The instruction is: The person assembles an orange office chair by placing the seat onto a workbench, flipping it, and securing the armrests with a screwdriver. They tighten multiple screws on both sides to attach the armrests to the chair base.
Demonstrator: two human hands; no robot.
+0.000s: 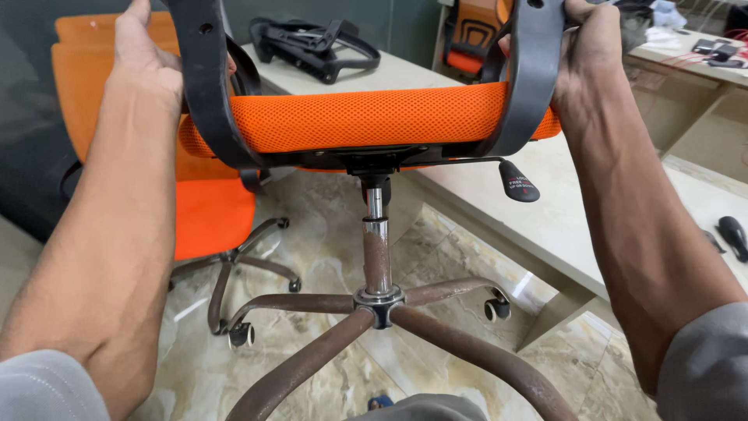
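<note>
Orange mesh covers the seat cushion of an office chair held up at chest height, its front edge facing the camera. Left hand wraps closed around the left black armrest bracket, thumb raised along the outer side. Right hand is closed in a full grip on the right black armrest bracket, fingers curled over its upper part. Both brackets curve down and meet the underside of the seat at its outer edges.

Below the seat a black height lever projects toward the right, its paddle tip hanging free over the pale desk. A chrome gas column, rust-stained, drops from the seat plate to the hub of the five-spoke base; two rusty spokes run toward the lower frame edge, and casters sit at the far spoke ends on the marble floor.

Open floor lies between the base and a second orange chair standing at left, near but apart. The desk edge runs diagonally close along the right side of the base. A loose black armrest frame lies on the far desk surface, and a dark object rests at the right edge.
</note>
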